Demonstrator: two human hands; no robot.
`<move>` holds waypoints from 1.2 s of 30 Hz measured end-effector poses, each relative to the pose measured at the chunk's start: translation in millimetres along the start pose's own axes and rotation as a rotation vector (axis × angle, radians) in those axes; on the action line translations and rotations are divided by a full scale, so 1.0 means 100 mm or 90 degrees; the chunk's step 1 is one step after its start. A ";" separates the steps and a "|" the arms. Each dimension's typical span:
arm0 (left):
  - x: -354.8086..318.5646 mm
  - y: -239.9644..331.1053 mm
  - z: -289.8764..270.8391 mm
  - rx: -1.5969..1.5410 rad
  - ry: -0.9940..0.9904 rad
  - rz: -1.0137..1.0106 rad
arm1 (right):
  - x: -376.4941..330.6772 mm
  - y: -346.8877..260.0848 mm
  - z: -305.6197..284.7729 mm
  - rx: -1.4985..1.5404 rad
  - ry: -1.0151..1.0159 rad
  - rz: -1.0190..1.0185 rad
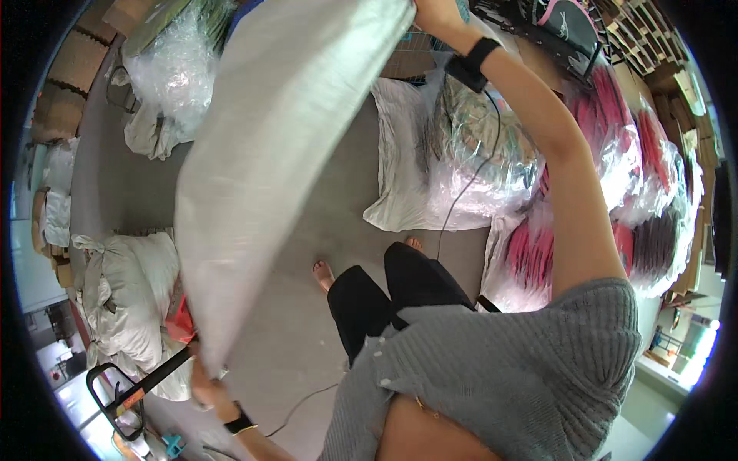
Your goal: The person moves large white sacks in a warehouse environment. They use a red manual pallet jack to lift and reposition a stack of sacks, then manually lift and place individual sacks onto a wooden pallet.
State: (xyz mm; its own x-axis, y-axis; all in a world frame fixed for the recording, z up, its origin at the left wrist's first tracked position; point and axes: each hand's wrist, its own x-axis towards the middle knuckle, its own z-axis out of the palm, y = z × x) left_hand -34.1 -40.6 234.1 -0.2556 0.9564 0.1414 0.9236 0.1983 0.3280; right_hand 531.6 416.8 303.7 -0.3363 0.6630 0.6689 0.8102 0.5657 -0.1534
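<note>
A large white woven sack (269, 138) stretches diagonally across the view, raised off the floor and slightly blurred. At its upper right corner my right hand (438, 17) is closed on the edge, with the fingers partly cut off by the frame's top. Low on the left, my left hand (206, 384) grips the sack's narrow bottom end; its fingers are smeared and partly covered. Both wrists wear black bands, and a thin cable hangs from the right one.
Filled white sacks (134, 284) stand at left beside a black-framed trolley handle (115, 399). Plastic-wrapped cloth bundles (484, 146) and pink stacked goods (530, 250) lie on the right. A clear plastic bag (173, 73) is at the far left. A cable (304, 396) crosses the grey floor.
</note>
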 end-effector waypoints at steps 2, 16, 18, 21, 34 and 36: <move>0.02 0.91 0.53 -0.043 -0.208 -0.064 | -0.30 0.41 0.14 -0.052 -0.092 0.060; 0.17 3.49 5.63 -0.345 -0.521 0.156 | -4.04 1.14 1.30 0.240 -0.528 0.433; 0.06 3.85 5.98 -0.437 -0.744 0.141 | -4.53 0.94 1.36 0.259 -0.587 0.537; -0.09 3.99 6.13 -0.519 -0.798 0.099 | -5.22 0.76 1.50 0.296 -0.655 0.635; -0.80 0.06 4.34 -0.362 -0.508 -0.663 | -6.68 0.02 0.95 0.424 -0.744 0.755; -0.74 -0.09 3.67 -0.333 -0.467 -0.772 | -6.97 0.01 0.83 0.481 -0.752 0.675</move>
State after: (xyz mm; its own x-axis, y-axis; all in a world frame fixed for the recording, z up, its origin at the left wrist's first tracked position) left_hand 81.0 -34.2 -122.0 -0.4246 0.1976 -0.8836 0.0205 0.9777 0.2088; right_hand 727.2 -4.1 -222.9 -0.2736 0.6380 -0.7198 0.6254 -0.4506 -0.6371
